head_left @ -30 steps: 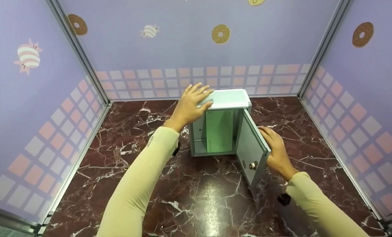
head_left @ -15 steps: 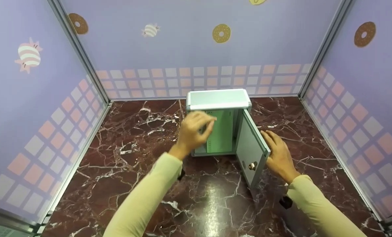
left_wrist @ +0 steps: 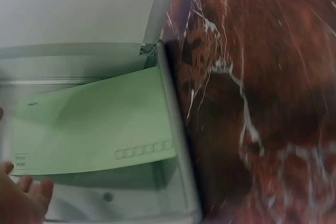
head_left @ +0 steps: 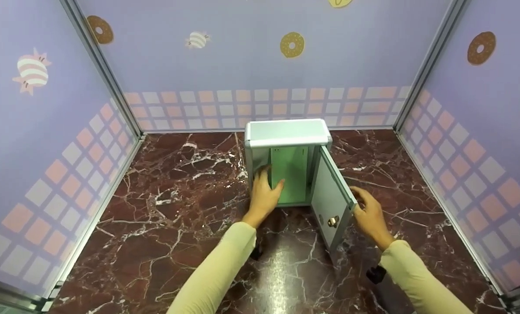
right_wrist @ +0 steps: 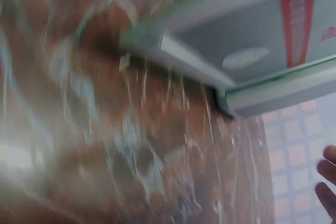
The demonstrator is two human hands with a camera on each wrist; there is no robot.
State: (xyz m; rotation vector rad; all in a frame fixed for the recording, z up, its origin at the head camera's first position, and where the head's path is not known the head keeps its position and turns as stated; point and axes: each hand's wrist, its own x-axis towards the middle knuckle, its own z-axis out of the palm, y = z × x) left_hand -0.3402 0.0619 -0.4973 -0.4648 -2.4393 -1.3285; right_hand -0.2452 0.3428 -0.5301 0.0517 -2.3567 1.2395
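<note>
A pale metal letter box (head_left: 288,131) stands upright on the table, its hinged door (head_left: 330,187) swung out to the right. Inside leans a green envelope (head_left: 292,174), also seen as a green envelope (left_wrist: 100,124) with a row of printed squares in the left wrist view. My left hand (head_left: 263,200) reaches into the opening at the envelope's left side, fingers extended and thumb apart, not gripping it. Beyond the door's outer face is my right hand (head_left: 370,216), fingers loosely bent near the edge; in the right wrist view its fingertips (right_wrist: 326,170) stand apart from the box.
A brass-coloured lock (head_left: 333,221) juts from the door's inner face. The dark red marbled table (head_left: 177,244) surrounds the box. Patterned lilac panels (head_left: 234,65) enclose the back and both sides, with metal posts (head_left: 107,65) at the corners.
My left hand has come off the box's top, moved down and reached into the opening beside the envelope. The right hand has shifted slightly down along the door.
</note>
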